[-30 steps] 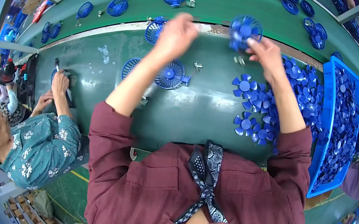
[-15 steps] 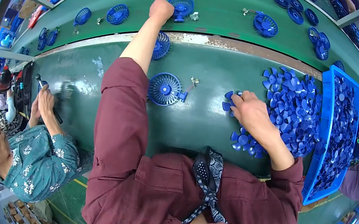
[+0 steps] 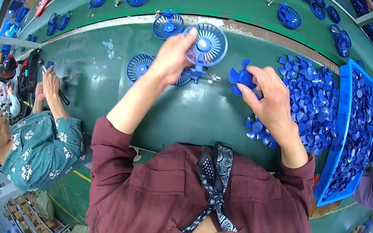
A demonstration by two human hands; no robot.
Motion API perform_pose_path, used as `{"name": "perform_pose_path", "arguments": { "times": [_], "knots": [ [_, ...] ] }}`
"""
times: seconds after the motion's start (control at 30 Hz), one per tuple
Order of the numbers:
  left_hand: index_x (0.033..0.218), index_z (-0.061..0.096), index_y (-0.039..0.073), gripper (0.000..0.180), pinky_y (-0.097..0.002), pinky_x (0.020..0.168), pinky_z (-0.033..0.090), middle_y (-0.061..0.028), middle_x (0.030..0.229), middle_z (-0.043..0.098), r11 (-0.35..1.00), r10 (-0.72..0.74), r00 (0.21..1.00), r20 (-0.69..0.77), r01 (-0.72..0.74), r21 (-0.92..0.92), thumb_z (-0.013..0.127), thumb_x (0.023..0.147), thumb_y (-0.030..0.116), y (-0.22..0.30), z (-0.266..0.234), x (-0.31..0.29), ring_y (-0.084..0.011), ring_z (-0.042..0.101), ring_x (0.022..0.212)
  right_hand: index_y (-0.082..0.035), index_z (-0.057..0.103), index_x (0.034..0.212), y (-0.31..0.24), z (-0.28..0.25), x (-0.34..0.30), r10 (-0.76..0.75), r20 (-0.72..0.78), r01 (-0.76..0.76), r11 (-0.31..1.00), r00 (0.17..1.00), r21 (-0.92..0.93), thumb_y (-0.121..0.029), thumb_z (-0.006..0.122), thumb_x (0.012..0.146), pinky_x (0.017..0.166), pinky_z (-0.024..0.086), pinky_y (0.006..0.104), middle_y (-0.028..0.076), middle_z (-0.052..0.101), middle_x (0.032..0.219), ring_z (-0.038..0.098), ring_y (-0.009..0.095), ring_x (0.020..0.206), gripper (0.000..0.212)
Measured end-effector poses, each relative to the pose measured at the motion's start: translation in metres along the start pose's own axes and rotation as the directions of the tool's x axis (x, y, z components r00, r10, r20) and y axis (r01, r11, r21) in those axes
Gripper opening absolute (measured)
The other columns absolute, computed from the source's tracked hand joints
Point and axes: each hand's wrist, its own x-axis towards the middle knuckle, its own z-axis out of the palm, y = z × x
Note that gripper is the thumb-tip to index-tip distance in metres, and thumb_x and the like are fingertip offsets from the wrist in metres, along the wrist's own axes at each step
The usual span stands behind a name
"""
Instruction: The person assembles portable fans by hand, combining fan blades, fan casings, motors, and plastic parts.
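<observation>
My left hand (image 3: pixel 172 56) grips a round blue fan housing (image 3: pixel 214 56) with slatted ribs, its thumb over the rim, held above the green bench. A small metal part (image 3: pixel 213 78) hangs on wires near its base. Between the thumb and fingers of my right hand (image 3: pixel 272 96) is a blue fan blade (image 3: pixel 242 76), a short distance right of the housing. One more fan housing (image 3: pixel 167 26) lies at the bench's far edge. Another housing (image 3: pixel 137 65) rests beneath my left forearm, partly hidden. A heap of loose fan blades (image 3: pixel 312 105) spreads beside my right hand.
A blue tray (image 3: pixel 329 172) full of blades stands at the right. Beyond the bench runs a green conveyor belt (image 3: pixel 240 7) with several fan housings, including one at right (image 3: pixel 289 17). At the left, a co-worker in a floral shirt (image 3: pixel 46 149) holds a dark tool.
My left hand has come back from the belt toward me, bringing a fan housing over the bench. My right hand has lifted a fan blade and turned it toward the housing.
</observation>
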Motion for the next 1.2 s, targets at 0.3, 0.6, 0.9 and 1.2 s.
{"name": "perform_pose_path", "arguments": {
  "times": [0.3,0.6,0.9,1.2],
  "knots": [
    [0.111,0.060,0.005,0.036,-0.0275,0.075,0.052,-0.0019,0.097,0.064,0.993,0.049,0.977,0.208,-0.026,-0.113,0.053,0.098,0.038,-0.048,0.029,-0.046,-0.0095,0.061,0.087,-0.006,0.058,0.105,-0.019,0.020,0.012,-0.182,0.072,0.192,0.966,0.981,-0.174,-0.012,0.072,0.075,0.063,0.050,0.0412,0.011,0.052,0.088,0.057,0.029,0.083,0.034],
    [0.107,0.059,-0.002,0.022,-0.0250,0.072,0.051,-0.0045,0.094,0.065,0.959,0.251,0.956,0.151,-0.267,0.093,0.064,0.090,0.011,-0.055,0.021,-0.053,-0.0078,0.059,0.081,-0.006,0.058,0.115,-0.021,0.025,0.006,-0.199,-0.063,0.186,0.968,0.978,-0.169,-0.011,0.075,0.072,0.070,0.051,0.0396,0.013,0.056,0.099,0.059,0.030,0.090,0.046],
    [0.103,0.060,-0.003,0.028,-0.0257,0.068,0.049,-0.0050,0.083,0.063,0.777,0.299,0.916,0.268,-0.396,0.490,0.070,0.085,0.017,-0.057,0.012,-0.058,-0.0074,0.056,0.077,0.001,0.062,0.104,0.021,0.039,0.007,0.168,0.479,-0.394,0.815,0.862,0.424,-0.015,0.077,0.080,0.069,0.046,0.0246,0.001,0.062,0.085,0.053,0.008,0.079,0.032],
    [0.104,0.062,-0.004,0.027,-0.0290,0.073,0.050,-0.0089,0.089,0.067,0.825,0.196,0.972,0.130,-0.234,0.514,0.068,0.086,0.015,-0.052,-0.001,-0.023,-0.0129,0.060,0.081,0.000,0.061,0.092,0.038,0.056,0.043,0.109,0.556,-0.400,0.807,0.824,0.434,-0.028,0.074,0.083,0.050,0.048,0.0264,0.002,0.058,0.071,0.054,0.010,0.058,0.032]
  ]
}}
